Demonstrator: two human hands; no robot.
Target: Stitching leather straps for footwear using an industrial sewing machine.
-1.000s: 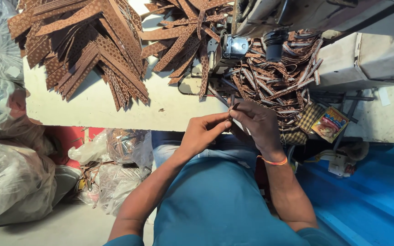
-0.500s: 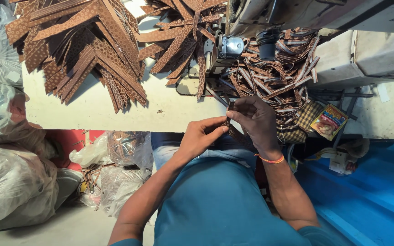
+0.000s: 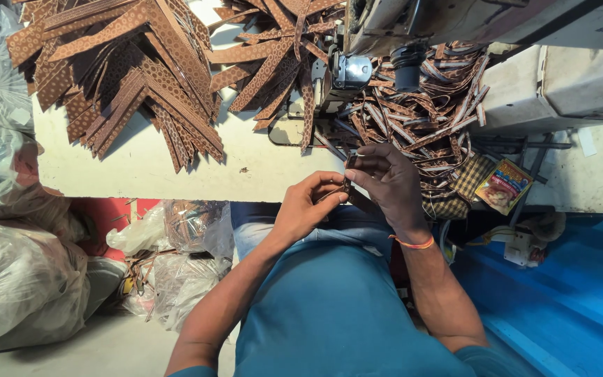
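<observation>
Cream-coloured and scuffed, the worktable [image 3: 141, 167] runs across the view, with the person seated at its near edge in a blue shirt. Just below that edge the right hand [image 3: 392, 185] and the left hand [image 3: 308, 206] meet over the lap, each with fingertips closed in a pinch on a short brown strip [image 3: 352, 183], held close to the body, probably so the small piece can be lined up by eye. An orange thread band [image 3: 413, 244] circles the right wrist. Beyond the hands sits the sewing machine [image 3: 357, 70], beside a tangled heap of finished straps [image 3: 427, 115], with fanned stacks of patterned brown strips [image 3: 127, 77] kept within reach to the left. Clear plastic sacks [image 3: 8, 293] crowd the floor. Compared with a second ago, the hands have dropped slightly away from the table edge, and the fingers have shifted on the strip.
</observation>
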